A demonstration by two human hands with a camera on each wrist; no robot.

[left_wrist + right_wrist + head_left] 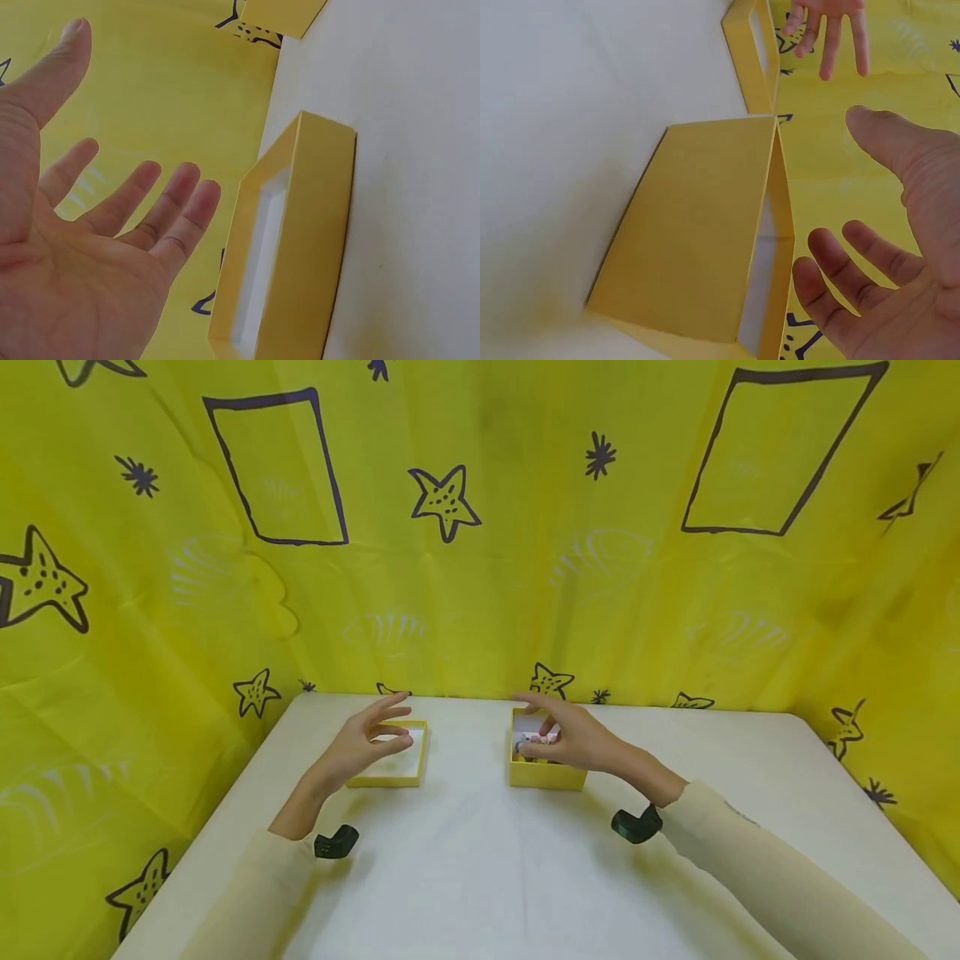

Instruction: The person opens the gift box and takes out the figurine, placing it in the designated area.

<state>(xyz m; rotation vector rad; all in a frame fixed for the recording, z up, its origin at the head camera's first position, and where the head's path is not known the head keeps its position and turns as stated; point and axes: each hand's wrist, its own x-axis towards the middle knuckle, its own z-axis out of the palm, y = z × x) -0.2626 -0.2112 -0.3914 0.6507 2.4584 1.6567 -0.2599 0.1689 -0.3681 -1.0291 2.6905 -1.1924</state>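
Note:
My left hand point(360, 745) hovers over a shallow yellow box lid point(384, 782) with a white inside. Its fingers are spread and relaxed, and in the left wrist view the palm point(82, 292) holds nothing. Above a deeper yellow box point(547, 777) is my right hand point(573, 739), fingers loosely bent with nothing between them. Small multicoloured items point(534, 745) lie inside that box, partly hidden by the hand; their kind is too small to tell. From the right wrist, the box point(690, 225) shows its outer side, and the hand point(885, 292) appears beside its opening.
Both boxes stand toward the far side of a white-covered table point(480, 860). Behind it hangs a yellow curtain point(495, 593) with drawn stars and frames, which also flanks the left and right. Each wrist wears a dark band piece point(636, 825).

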